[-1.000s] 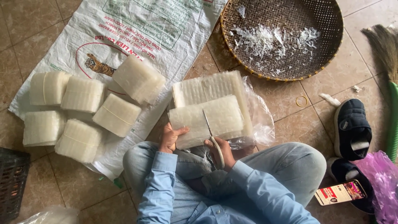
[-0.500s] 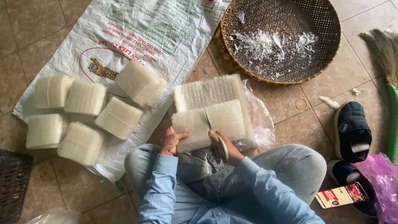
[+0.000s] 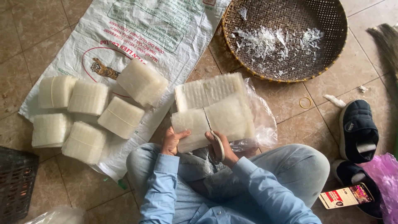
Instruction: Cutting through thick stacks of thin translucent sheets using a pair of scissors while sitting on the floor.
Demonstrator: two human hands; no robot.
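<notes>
I sit on the floor with a thick stack of translucent white sheets (image 3: 226, 114) in front of my knees. My left hand (image 3: 173, 140) grips the stack's near left corner, thumb on top. My right hand (image 3: 220, 147) holds white-handled scissors (image 3: 215, 137) whose blades run up into the middle of the stack, splitting it into a left and a right part. A second uncut stack (image 3: 207, 89) lies behind it on a clear plastic bag (image 3: 261, 120).
Several banded bundles of cut sheets (image 3: 89, 116) lie on a white woven sack (image 3: 137, 33) at left. A round woven tray (image 3: 286, 39) with white trimmings is at top right. Dark shoes (image 3: 358, 130), a phone (image 3: 346, 196), a rubber band (image 3: 305, 102), a black crate (image 3: 16, 182).
The scissors have cut further up through the stack, and the two halves have drawn slightly apart. My left hand keeps its hold on the corner.
</notes>
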